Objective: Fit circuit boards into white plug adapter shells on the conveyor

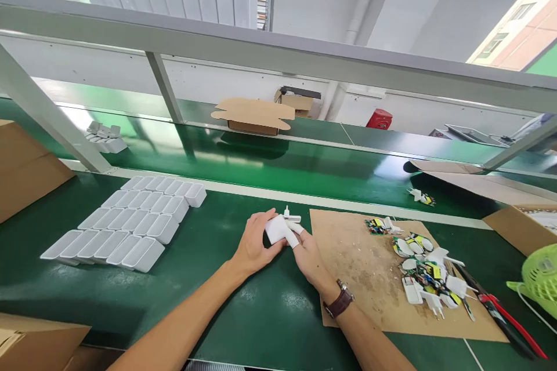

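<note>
Above the green bench, my left hand (252, 243) is closed round a white plastic charger housing (275, 229). My right hand (310, 258), with white covers on its thumb and a finger and a watch (342, 299) on the wrist, is closed on a small white plug piece (293, 218) at the housing's right side. A pin of that piece points upward. Whether the two parts are joined I cannot tell. To the left stand rows of white open-topped plastic cases (126, 220). On the cardboard sheet (348, 266) at the right lies a pile of circuit boards with white plugs (429, 275).
Red-handled cutters (500, 313) and a thin blade tool (469, 308) lie right of the pile, near a green fan (539, 278). Cardboard boxes stand at the left (26, 168) and right (517, 229). A green conveyor belt (278, 165) runs behind, under a metal frame (217, 40).
</note>
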`<state>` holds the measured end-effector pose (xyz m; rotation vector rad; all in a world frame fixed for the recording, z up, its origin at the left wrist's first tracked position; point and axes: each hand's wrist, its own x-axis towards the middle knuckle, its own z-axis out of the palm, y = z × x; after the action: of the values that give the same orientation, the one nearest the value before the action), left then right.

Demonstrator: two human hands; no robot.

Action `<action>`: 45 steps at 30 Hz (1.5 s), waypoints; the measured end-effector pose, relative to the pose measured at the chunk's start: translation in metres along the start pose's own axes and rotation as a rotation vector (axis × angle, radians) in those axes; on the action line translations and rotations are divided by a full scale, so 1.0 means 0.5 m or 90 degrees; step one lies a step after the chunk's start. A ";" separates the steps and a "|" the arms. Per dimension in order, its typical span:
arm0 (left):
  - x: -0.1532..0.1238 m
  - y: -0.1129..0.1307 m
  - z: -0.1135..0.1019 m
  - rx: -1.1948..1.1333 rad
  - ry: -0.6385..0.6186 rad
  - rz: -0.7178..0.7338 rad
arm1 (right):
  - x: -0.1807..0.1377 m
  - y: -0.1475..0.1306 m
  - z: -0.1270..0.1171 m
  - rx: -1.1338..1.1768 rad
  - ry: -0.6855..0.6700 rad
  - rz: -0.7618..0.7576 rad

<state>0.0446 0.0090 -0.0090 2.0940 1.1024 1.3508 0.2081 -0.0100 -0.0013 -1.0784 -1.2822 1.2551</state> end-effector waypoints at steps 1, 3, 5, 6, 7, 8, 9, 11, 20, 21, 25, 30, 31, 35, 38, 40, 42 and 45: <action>0.000 -0.005 -0.001 0.019 0.007 -0.013 | 0.001 0.002 -0.001 -0.043 0.011 -0.034; -0.002 -0.017 -0.002 0.039 0.017 -0.052 | 0.001 0.000 -0.007 -0.115 0.021 -0.090; -0.002 -0.031 -0.001 0.023 0.033 -0.107 | -0.002 -0.007 -0.016 -0.193 0.044 -0.143; 0.002 -0.038 0.000 0.004 0.041 -0.136 | -0.004 -0.011 -0.020 -0.241 0.055 -0.176; 0.008 -0.044 0.001 -0.021 0.043 -0.164 | -0.008 -0.015 -0.025 -0.297 0.060 -0.218; 0.017 -0.048 0.005 -0.048 0.039 -0.188 | -0.012 -0.020 -0.028 -0.355 0.054 -0.268; 0.030 -0.051 0.009 -0.076 0.026 -0.206 | -0.016 -0.024 -0.030 -0.411 0.037 -0.323; 0.063 -0.051 0.025 -0.123 -0.013 -0.224 | -0.023 -0.029 -0.032 -0.503 -0.011 -0.432; 0.130 -0.033 0.116 -0.137 -0.127 -0.232 | -0.023 -0.027 -0.031 -0.548 -0.011 -0.646; 0.125 -0.035 0.108 -0.113 -0.139 -0.218 | -0.023 -0.026 -0.031 -0.541 -0.008 -0.656; 0.120 -0.044 -0.002 0.191 -0.129 -0.118 | -0.026 -0.024 -0.026 -0.568 -0.010 -0.669; 0.138 -0.057 -0.210 0.673 0.075 -0.210 | -0.030 -0.017 -0.017 -0.596 -0.017 -0.673; 0.136 -0.064 -0.241 0.731 0.080 -0.226 | -0.029 -0.013 -0.016 -0.598 -0.018 -0.671; 0.110 -0.106 -0.282 0.807 0.031 -0.220 | -0.021 0.008 -0.015 -0.618 -0.010 -0.656; 0.095 -0.126 -0.235 0.680 -0.026 -0.138 | -0.011 0.015 -0.021 -0.652 -0.003 -0.617; 0.090 -0.124 -0.190 0.528 -0.112 -0.081 | -0.003 0.005 -0.032 -0.693 -0.007 -0.559; 0.086 -0.117 -0.152 0.377 -0.201 -0.028 | 0.007 -0.018 -0.054 -0.768 -0.014 -0.445; 0.078 -0.114 -0.118 0.199 -0.268 0.016 | 0.016 -0.070 -0.113 -0.891 0.019 -0.243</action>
<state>-0.0220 0.0698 -0.0004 2.4680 1.1566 0.7237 0.2653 0.0015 0.0319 -1.5994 -2.2525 -0.1248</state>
